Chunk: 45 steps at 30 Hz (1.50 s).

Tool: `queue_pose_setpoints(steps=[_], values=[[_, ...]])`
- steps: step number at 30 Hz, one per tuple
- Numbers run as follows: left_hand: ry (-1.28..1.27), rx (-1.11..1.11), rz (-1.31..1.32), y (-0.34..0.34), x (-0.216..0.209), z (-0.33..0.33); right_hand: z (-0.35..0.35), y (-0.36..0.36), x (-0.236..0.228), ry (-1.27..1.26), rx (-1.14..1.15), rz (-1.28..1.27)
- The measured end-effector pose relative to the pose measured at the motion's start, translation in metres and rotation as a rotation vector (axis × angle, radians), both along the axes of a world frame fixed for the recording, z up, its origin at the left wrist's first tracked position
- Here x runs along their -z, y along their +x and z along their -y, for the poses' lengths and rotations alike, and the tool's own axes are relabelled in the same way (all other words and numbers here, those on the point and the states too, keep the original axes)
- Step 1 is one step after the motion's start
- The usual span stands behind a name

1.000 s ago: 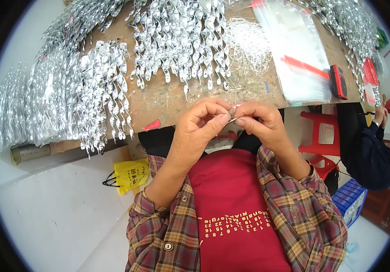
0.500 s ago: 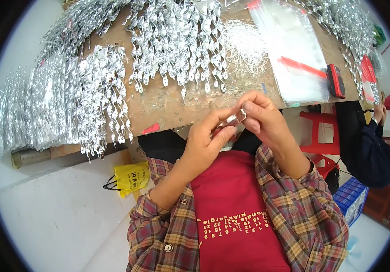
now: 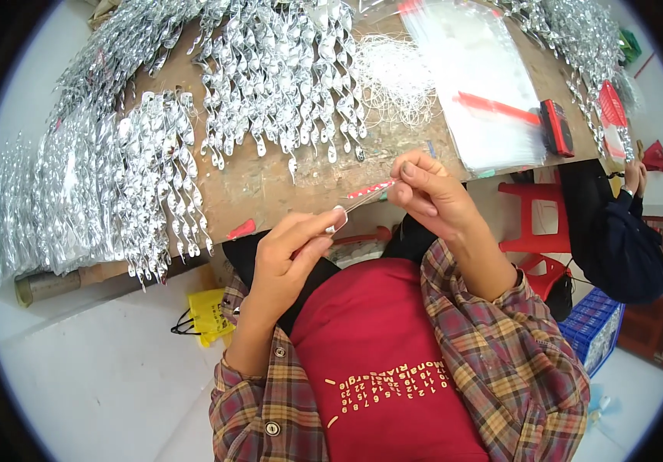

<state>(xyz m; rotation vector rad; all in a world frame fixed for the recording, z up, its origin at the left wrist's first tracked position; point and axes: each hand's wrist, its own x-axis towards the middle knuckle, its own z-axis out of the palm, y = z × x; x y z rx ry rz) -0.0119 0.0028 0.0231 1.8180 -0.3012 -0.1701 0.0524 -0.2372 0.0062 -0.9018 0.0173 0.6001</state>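
In front of my torso, near the table's front edge, my left hand [image 3: 285, 258] pinches a small white string loop [image 3: 338, 219] between thumb and fingers. Higher and to the right, my right hand [image 3: 438, 192] is closed with its fingertips together. Thin strands [image 3: 362, 201] stretch between the two hands. A narrow red strip with white dots [image 3: 370, 189] lies along them, reaching the right fingertips; whether that hand grips strip, strands or both is hidden.
Silver twisted foil spirals [image 3: 270, 85] cover the table's far side, with wrapped bundles [image 3: 77, 181] at left. Nearby are tangled white string [image 3: 394, 81], clear plastic bags [image 3: 485, 85], a red-and-black device [image 3: 556, 128] and a red scrap [image 3: 242, 229]. Another person [image 3: 624, 246] sits at right.
My hands have drawn apart, the left moving down and left, the right slightly left. Strands and the dotted red strip now show between them, where a shiny piece was held before.
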Motion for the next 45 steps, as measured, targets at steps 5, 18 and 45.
queue_pose_setpoints(steps=[5,18,45], values=[[-0.119,-0.042,-0.163,-0.014,0.015,-0.013,-0.002,0.001,0.006,0.036,-0.003,-0.031],[-0.294,-0.013,-0.419,-0.026,0.027,-0.017,-0.019,-0.003,0.009,0.010,-0.051,-0.086],[-0.252,-0.152,-0.290,-0.002,0.011,0.033,-0.020,-0.010,-0.004,-0.127,-0.147,0.004]])
